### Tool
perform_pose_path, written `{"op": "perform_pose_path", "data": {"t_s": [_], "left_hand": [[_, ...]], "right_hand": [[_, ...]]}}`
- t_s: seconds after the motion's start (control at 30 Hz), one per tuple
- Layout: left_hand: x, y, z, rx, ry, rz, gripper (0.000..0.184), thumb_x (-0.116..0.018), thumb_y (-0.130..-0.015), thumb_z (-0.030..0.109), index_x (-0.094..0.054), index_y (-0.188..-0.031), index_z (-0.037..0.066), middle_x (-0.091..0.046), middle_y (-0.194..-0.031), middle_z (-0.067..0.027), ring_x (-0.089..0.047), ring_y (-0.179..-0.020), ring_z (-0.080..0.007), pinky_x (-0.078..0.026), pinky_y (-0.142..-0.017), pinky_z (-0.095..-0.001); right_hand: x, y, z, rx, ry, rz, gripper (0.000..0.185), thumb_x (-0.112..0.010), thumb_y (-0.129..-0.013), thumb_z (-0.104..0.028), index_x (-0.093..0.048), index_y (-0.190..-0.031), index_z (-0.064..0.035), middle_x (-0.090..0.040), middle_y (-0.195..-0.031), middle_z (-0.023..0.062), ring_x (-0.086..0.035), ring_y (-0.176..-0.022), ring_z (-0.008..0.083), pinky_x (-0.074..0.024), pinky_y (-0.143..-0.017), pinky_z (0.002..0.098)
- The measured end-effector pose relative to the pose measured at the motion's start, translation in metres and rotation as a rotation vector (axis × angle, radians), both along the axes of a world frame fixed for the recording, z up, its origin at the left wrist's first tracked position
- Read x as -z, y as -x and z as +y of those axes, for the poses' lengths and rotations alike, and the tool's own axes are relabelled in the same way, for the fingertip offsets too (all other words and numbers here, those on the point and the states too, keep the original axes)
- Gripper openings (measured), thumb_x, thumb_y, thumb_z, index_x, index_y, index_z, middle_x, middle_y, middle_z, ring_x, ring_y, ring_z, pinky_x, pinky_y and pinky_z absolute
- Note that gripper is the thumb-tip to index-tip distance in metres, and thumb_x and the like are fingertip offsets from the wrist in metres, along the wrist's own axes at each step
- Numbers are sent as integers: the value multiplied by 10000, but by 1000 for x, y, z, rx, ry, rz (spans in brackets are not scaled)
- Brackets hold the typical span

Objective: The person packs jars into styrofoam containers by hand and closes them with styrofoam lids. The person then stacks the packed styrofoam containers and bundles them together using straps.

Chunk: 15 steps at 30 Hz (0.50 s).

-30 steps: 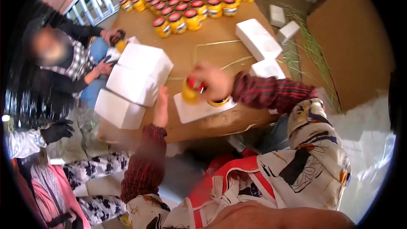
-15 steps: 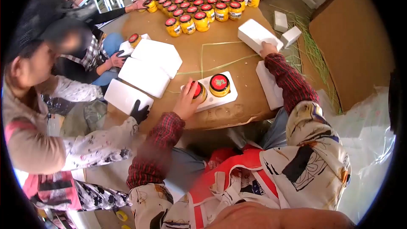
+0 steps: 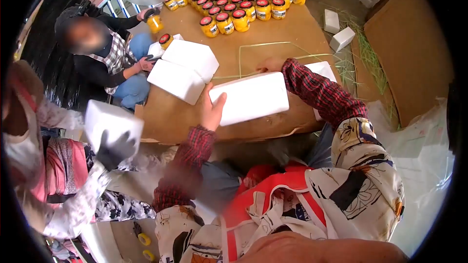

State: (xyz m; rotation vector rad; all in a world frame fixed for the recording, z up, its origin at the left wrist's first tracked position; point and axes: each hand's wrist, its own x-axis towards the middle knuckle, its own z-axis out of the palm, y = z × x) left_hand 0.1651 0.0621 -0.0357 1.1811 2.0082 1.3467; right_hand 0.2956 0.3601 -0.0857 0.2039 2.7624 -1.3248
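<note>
White foam box over the table's near edge: the left hand's fingers hold its left end; the right hand is at its far side, grip unclear. Beyond, yellow jars carry labels too small to read; foam blocks crowd the left.

Daylight-like brightness fills the scene, and the white foam box in the middle is washed out almost to blankness. Soft shading falls along the counter near its front edge. The gloved hand at left smears with motion. Fisheye curvature bends the borders into black corners.
</note>
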Motion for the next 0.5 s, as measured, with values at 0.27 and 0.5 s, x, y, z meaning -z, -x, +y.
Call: {"op": "perform_pose_path", "data": {"t_s": [0.27, 0.5], "left_hand": [[15, 17, 24, -210, 41, -35, 595, -583, -893, 390, -445, -1261, -57, -558, -1207, -197, -537, -1113, -302, -394, -970, -367], [11, 26, 22, -30, 187, -810, 772, -368, -928, 603, -314, -1412, 5, -414, -1405, -150, -408, -1277, -254, -332, -1044, -389]], "right_hand": [[-52, -36, -52, 601, 978, -73, 715, -602, -826, -575, -517, -1258, -11, -538, -1264, 113, -491, -1154, 201, -395, -960, 376], [-48, -59, -110, 568, 1067, -188, 708, -557, -840, -592, -463, -1315, -75, -639, -1104, 82, -651, -881, 202, -552, -653, 315]]}}
